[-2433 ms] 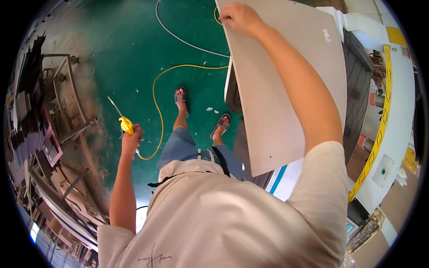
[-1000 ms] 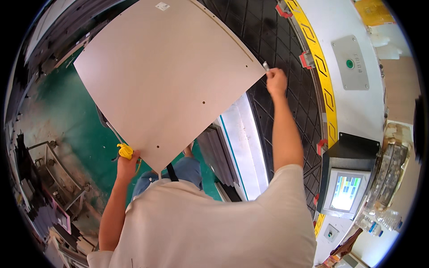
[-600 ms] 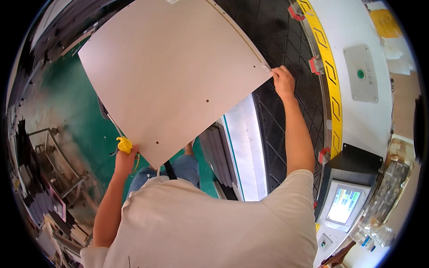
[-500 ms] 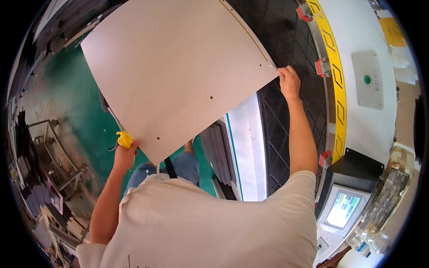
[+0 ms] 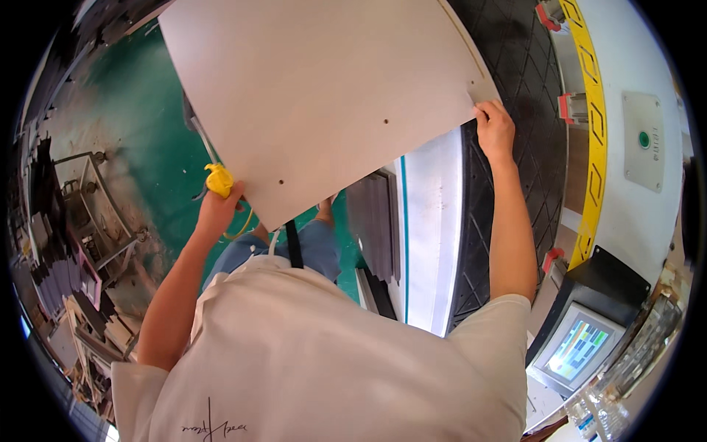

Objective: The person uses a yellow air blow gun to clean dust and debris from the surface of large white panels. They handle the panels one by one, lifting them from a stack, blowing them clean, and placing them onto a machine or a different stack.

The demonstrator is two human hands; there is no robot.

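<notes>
A large, flat beige panel spans the upper middle, with small dark holes along its near edge and a thin groove near its right edge. My right hand pinches the panel's near edge close to the right corner, with the thumb on top. My left hand is wrapped round a yellow air blow gun beside the panel's left edge. A thin metal nozzle reaches up from the gun along that edge, partly hidden by the panel. A yellow hose curves below my left hand.
Under the panel's right side lies a black conveyor belt beside a white machine frame. A yellow strip and red-tipped clamps border it. A touchscreen stands at lower right. Dark panels lean below; a metal cart stands left on green floor.
The view has swung, so most things sit further right and higher. My right hand has slid inward along the near edge, away from the corner. My left hand keeps the blow gun.
</notes>
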